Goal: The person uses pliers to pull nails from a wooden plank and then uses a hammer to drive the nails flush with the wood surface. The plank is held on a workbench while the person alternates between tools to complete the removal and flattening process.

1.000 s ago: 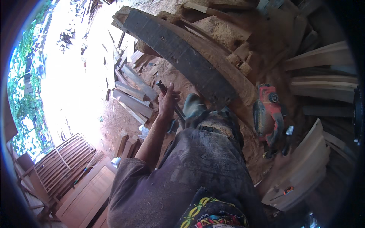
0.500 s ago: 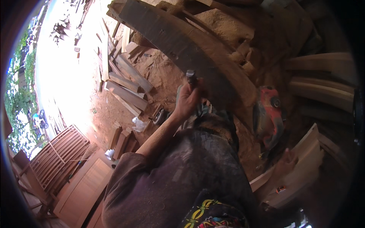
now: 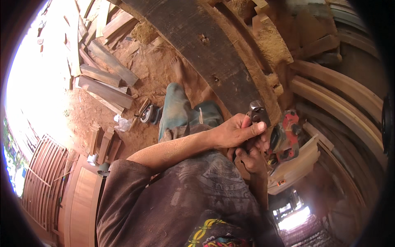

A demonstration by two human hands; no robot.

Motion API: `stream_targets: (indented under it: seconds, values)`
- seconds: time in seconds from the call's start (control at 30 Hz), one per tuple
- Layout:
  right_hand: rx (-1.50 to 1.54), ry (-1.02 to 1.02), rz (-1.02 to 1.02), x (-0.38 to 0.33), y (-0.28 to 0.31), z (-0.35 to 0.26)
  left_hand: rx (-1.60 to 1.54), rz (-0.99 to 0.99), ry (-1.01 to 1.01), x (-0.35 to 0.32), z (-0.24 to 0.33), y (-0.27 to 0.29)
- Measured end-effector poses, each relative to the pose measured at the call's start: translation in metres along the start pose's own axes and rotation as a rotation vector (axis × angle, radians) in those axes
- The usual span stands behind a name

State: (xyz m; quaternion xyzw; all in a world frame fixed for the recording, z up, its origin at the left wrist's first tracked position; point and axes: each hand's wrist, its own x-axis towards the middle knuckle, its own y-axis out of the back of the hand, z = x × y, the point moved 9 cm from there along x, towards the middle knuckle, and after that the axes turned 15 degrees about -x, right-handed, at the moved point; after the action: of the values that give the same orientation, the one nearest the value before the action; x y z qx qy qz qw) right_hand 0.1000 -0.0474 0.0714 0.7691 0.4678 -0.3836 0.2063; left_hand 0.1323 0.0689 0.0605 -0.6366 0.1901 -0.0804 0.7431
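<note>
A worker in a brown shirt [image 3: 177, 197] brings two bare hands together over the lower end of one dark plank [image 3: 210, 61] in a timber-strewn yard. The left hand [image 3: 240, 133] closes its fingers around a single tool [image 3: 257, 112], thumb laid straight along it, the shiny rounded metal head poking up beyond the grip. The right hand [image 3: 256, 158] sits just beneath with bent fingers, close against the left; whether it also grips the tool cannot be told.

A faded grey print on the shirt front is too worn to read, and a bright patterned patch [image 3: 218, 232] with yellow chain-like lines shows at the lower edge. Two pits mark the plank's dark face. To the right of the hands stands one red power tool [image 3: 292, 142], near a pale board [image 3: 302, 166] carrying one small orange item [image 3: 282, 182], too small to identify.

On the left, one clear plastic bag [image 3: 122, 122] lies on the reddish ground beside one round device [image 3: 150, 114]; three short blocks [image 3: 105, 142] stand nearby. One slatted frame [image 3: 45, 181] and one wooden panel [image 3: 82, 201] fill the lower left.
</note>
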Motion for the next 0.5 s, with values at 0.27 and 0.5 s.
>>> stream_targets:
  seconds: [0.27,0.5]
  values:
    - [0.323,-0.182,0.038,0.006,-0.049,-0.027,0.406,0.097,0.343,-0.043,0.022,0.059]
    - [0.386,-0.096,0.182,0.014,-0.063,-0.049,1.047,0.450,-0.055,-0.058,0.218,0.082]
